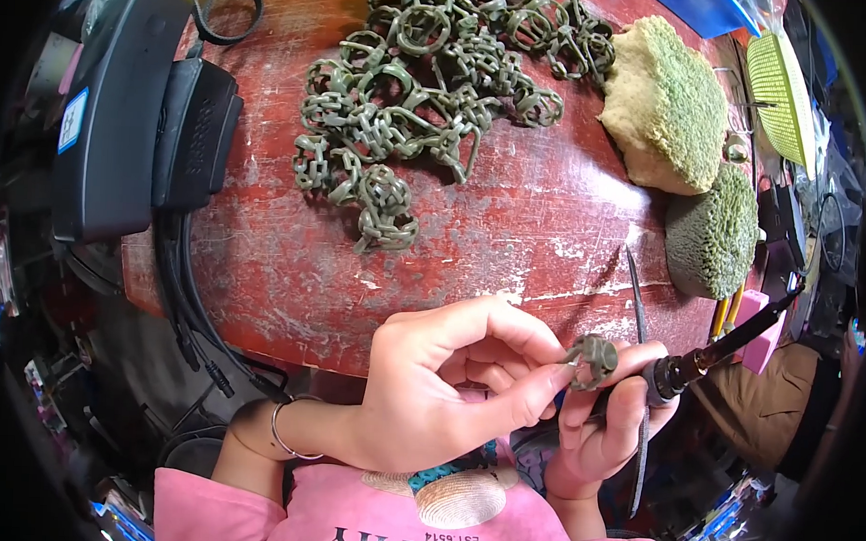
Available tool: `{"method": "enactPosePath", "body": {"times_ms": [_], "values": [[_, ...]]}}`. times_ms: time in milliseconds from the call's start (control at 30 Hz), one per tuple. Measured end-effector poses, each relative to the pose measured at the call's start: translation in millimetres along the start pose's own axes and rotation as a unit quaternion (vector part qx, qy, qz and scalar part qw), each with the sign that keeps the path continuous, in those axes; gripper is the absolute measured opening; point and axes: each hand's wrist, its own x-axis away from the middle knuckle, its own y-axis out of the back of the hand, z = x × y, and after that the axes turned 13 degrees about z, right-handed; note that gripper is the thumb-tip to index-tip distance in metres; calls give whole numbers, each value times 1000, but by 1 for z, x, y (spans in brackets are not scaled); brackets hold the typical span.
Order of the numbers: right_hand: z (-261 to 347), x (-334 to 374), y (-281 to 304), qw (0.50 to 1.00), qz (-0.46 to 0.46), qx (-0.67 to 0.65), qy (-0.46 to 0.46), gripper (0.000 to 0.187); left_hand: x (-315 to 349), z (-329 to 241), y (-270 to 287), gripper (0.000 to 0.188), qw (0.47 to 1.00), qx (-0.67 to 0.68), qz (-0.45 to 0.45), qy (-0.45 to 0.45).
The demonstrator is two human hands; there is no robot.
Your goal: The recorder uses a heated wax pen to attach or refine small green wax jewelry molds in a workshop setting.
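My left hand [443,381] pinches a small dark green wax ring [594,360] between thumb and fingertips, above the table's front edge. Close against the ring, my right hand [599,434] has its fingers closed around a black pen-shaped tool [677,374], whose thin end points up and right, away from the ring. A slim grey needle file [639,302] also sits in the right hand, its pointed end toward the table and its other end hanging below the fingers. Farther back lies a heap of similar green rings and chain-link pieces [391,112].
The worn red table [511,235] spans the middle. Two rough green-topped blocks [673,102] stand at right, near a pink block [767,332] and a yellow-green basket [780,101]. A black device [119,116] with cables [180,281] occupies the left edge. A blue tray [704,11] is at back right.
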Motion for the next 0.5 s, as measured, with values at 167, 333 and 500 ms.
{"method": "enactPosePath", "body": {"times_ms": [167,333,500], "values": [[15,-11,-14,996,-20,83,-10,6,-3,3,2,13,994,21,-18,-103],[39,-52,-37,964,16,265,-16,7,-1,-3,14,12,990,56,-10,-127],[28,-91,-44,947,88,307,-30,6,0,-2,19,4,981,69,-32,-180]]}}
